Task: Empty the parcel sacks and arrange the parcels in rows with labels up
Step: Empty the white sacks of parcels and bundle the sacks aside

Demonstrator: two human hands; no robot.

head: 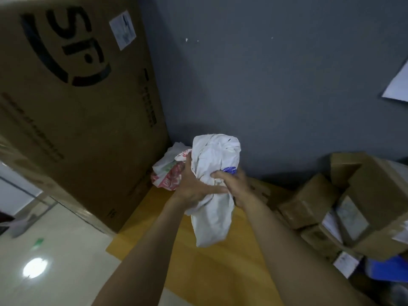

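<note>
Forearms rise from the bottom edge, bare, meeting at a white soft parcel (215,191) held in the air over a yellow sheet (212,268) spread on the floor.

At far left a big carton (72,102) leans against the grey wall, a label on its upper face. Just right of its foot, in the corner, lies a crumpled red-and-white bag (170,173), partly hidden behind the hands. Then the left hand (192,188), the parcel, the right hand (231,184). Further right, a heap of brown boxes (344,206) stands at the edge of the sheet, some with white labels showing.

Both hands are closed around the parcel's waist. The left wraps it from the side, thumb laid across the front and fingers reaching up behind the top lobe. The right pinches from the other side, knuckles up, just below a patch of blue print. The plastic is bunched between them; the lower end hangs free.

No label shows on the visible face, so the step is likely to find it. Best to turn the parcel slowly with one hand while the other loosens, smooth the wrinkles so the label lies flat, then set it label up on the bare sheet, which has room to start a row.
</note>
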